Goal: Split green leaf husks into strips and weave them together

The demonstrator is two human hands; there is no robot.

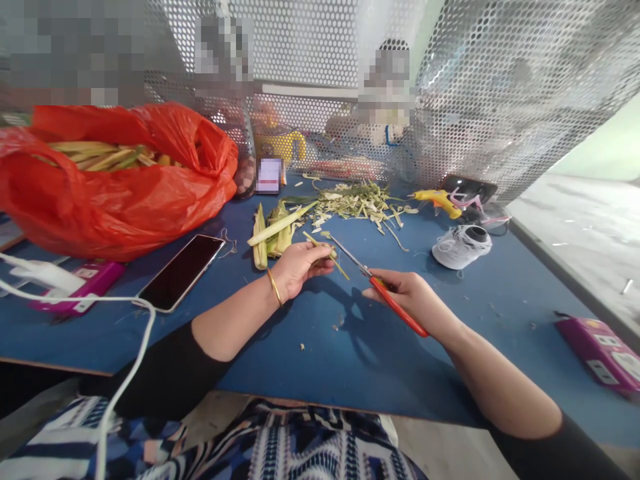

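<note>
My left hand [303, 267], a gold bangle at its wrist, pinches a thin green-yellow plant strip [341, 267] over the middle of the blue table. Close by on the right, my right hand [405, 293] grips red-handled scissors [399, 307], their blades pointing up and left toward the strip. Just beyond my left hand lie several pale green husk-like stalks [280, 227]. Behind both hands is a loose heap of cut plant scraps [355, 202]. Whether the blades touch the strip I cannot tell.
A red plastic bag [150, 200] of similar stalks stands at left, near a phone [183, 272] and a purple power strip [80, 287] with a white cable. At right are a spool of white thread [460, 247], a yellow glue gun [439, 201] and another purple power strip [600, 350]. Perforated metal panels [320, 133] border the back.
</note>
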